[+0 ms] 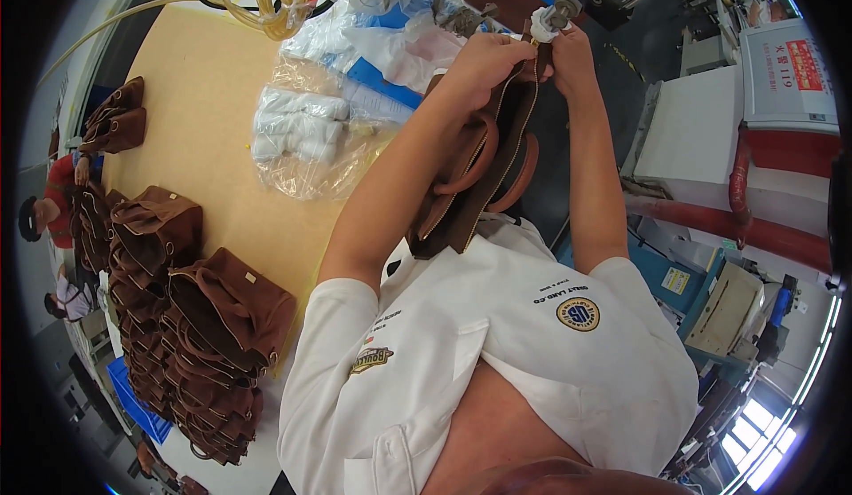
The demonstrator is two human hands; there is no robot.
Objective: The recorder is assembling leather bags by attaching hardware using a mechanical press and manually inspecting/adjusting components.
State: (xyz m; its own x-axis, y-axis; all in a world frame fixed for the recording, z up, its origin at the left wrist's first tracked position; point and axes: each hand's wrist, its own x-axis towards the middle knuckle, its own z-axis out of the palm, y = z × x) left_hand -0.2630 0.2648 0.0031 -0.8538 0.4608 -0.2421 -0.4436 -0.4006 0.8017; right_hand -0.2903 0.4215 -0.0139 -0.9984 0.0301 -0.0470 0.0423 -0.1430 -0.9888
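A brown handbag (pixel 490 195) with a long brass zipper and tan-brown handles hangs in front of my body, its zipper side facing up. My left hand (pixel 490 62) is closed at the far end of the bag, fingers pinching the edge near the zipper's end. On the other side of that end, my right hand (pixel 573 58) is closed on the bag too, some of its fingers hidden. Both hands are right beneath a metal machine head (pixel 568 0) with a white wrapping (pixel 543 26) around its lower part. The wrapping partly covers the bag's tip.
A tan-topped table (pixel 200 95) lies to my left, with several brown handbags (pixel 235 304) piled along it. Plastic-wrapped white bundles (pixel 302 126) lie nearer me. Coiled yellowish hose (pixel 271 2) sits at the back. A red pipe (pixel 701 220) runs at right. Other people stand at far left.
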